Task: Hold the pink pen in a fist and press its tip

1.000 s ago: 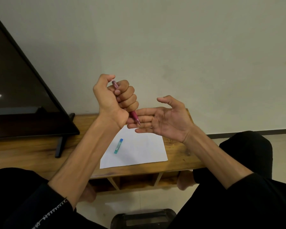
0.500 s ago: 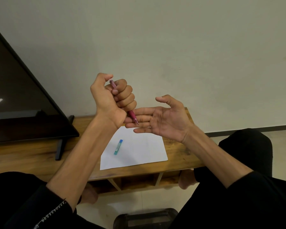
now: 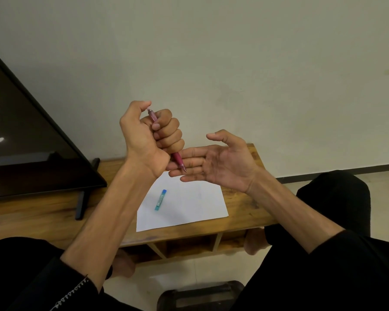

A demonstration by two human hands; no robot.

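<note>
Pink mechanical pencil [image 3: 177, 158] sits upright in my left hand [image 3: 147, 140], all fingers curled round its barrel, thumb above its top end. Its tip touches the straight fingers of my right hand [image 3: 220, 162], held palm up just right of it. Below lies white paper [image 3: 189, 205] with a blue lead tube [image 3: 160, 200] on the wooden table [image 3: 245, 205].

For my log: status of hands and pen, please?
Left hand grips pen, tip down. Right hand open, fingers under tip. Nothing in the way.
</note>
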